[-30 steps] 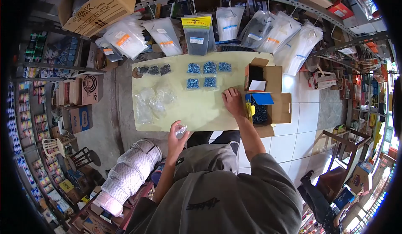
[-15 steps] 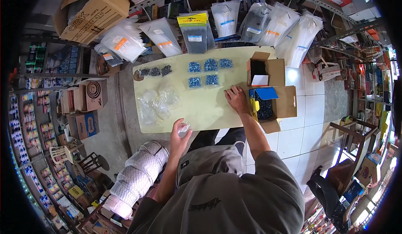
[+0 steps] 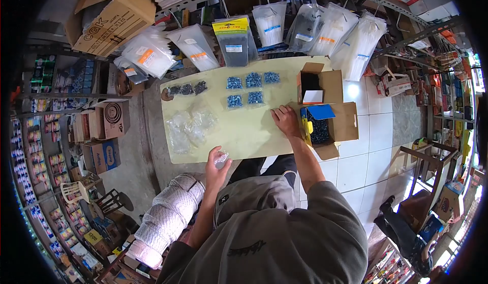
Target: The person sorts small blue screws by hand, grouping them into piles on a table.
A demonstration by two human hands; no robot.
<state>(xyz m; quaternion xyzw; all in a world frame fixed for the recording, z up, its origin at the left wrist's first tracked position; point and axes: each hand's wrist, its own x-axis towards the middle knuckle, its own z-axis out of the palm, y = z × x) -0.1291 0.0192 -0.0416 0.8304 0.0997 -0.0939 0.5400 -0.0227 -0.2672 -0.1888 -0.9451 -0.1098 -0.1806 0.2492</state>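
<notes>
My left hand (image 3: pixel 215 165), at the table's front edge, is closed around a small clear plastic bag (image 3: pixel 221 160). On the tabletop, left of an open carton (image 3: pixel 345 123) of dark blue small parts (image 3: pixel 319 130), rests my right hand (image 3: pixel 286 122). Its fingers are curled down, and whatever lies under them is hidden. Several clear packets of blue pieces (image 3: pixel 253 80) lie in two rows at the back of the table (image 3: pixel 244 131). Empty-looking clear bags (image 3: pixel 192 126) are heaped at the left, with packets of dark pieces (image 3: pixel 186 88) behind them.
A second open carton (image 3: pixel 310 84) with black contents stands behind the blue-parts carton. Packs of cable ties (image 3: pixel 231 40) hang from a metal rack over the back edge. A large wrapped roll (image 3: pixel 168 213) stands by my left arm. At far right a person (image 3: pixel 404 233) is visible.
The view has shifted slightly. Both hands stay in nearly the same places, the left one still holding the plastic bag. The person at far right has changed posture.
</notes>
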